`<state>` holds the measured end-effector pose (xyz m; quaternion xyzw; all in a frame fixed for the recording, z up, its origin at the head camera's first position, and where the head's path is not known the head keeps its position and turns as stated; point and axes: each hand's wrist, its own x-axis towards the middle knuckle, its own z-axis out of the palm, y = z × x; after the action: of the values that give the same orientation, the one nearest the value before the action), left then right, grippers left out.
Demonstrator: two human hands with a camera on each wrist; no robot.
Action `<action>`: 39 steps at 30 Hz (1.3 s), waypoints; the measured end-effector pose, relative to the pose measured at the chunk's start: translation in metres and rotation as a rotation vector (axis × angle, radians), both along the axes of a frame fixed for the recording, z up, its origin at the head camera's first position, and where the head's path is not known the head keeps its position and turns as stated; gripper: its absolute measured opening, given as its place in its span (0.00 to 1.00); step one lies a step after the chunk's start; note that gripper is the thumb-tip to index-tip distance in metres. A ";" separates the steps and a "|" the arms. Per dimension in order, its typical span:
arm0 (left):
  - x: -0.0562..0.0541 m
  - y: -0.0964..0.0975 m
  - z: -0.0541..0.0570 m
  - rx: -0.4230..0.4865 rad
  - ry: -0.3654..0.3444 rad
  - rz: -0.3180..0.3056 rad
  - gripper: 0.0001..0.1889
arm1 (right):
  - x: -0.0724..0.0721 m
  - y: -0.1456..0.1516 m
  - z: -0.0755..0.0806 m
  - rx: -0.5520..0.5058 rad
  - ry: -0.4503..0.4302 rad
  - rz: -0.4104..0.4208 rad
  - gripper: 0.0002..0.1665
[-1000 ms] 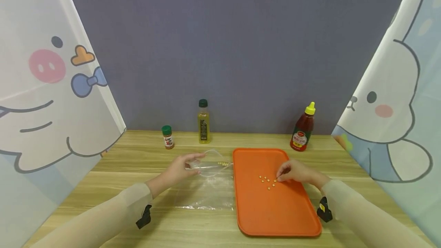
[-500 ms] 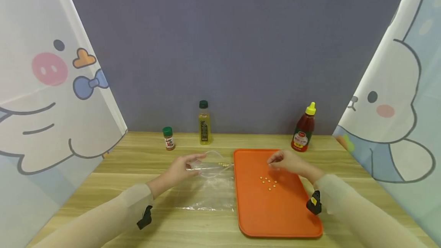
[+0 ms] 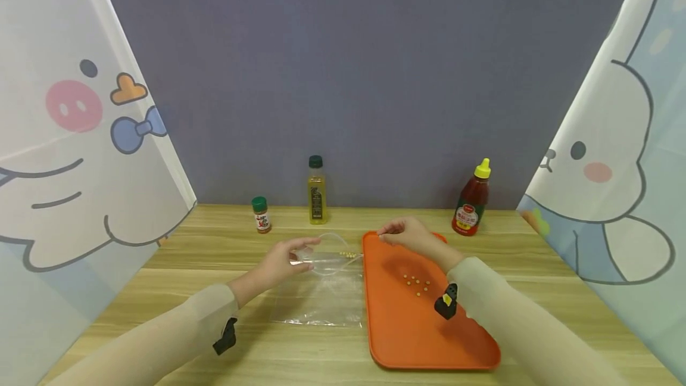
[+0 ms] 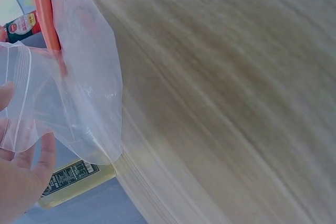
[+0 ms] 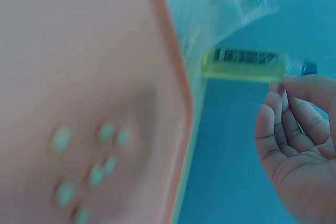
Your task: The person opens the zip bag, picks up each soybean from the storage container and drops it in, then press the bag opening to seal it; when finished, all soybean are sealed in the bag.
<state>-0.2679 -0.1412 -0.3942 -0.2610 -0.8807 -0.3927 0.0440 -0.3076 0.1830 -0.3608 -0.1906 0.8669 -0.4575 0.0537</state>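
Left hand (image 3: pixel 284 262) grips the clear bag (image 3: pixel 324 302) at its mouth, thumb and fingers spreading it; bag is on the table (image 3: pixel 300 350), beside the tray's left edge. Right hand (image 3: pixel 404 236) hangs over the far left corner of the orange tray (image 3: pixel 407 338), thumb and fingertips together; too small to tell whether a bean sits between them. Seven loose beans (image 3: pixel 417 282) lie right of the tray's middle; more show at the bag's mouth. Step looks like dropping beans in: best to hold the mouth wide, carry the right hand well over the opening, then part the fingertips. Floppy plastic and raised tray rim probably get in the way most. Along the table's far edge: spice jar (image 3: pixel 261 216), oil bottle (image 3: pixel 317 195) behind the bag, sauce bottle (image 3: pixel 468 207) past the tray's far right corner; none blocks the hands' path.
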 end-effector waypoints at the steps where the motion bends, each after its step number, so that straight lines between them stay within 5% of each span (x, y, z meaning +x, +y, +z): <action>1: 0.000 0.000 0.000 0.000 0.001 0.000 0.29 | 0.000 -0.006 0.002 -0.009 0.001 0.009 0.10; 9: 0.000 0.001 0.001 -0.020 0.004 0.003 0.29 | 0.001 -0.049 0.006 -0.052 0.032 0.051 0.11; 21: -0.002 0.002 0.002 0.003 -0.002 -0.024 0.29 | 0.002 -0.094 0.014 0.079 0.157 0.075 0.07; 39: -0.002 0.001 -0.004 0.036 -0.040 -0.003 0.29 | 0.002 -0.070 0.009 0.064 0.159 0.026 0.07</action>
<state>-0.2701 -0.1401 -0.3981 -0.2539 -0.8738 -0.4136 0.0305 -0.3055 0.1129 -0.3516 -0.2359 0.8800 -0.4123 -0.0033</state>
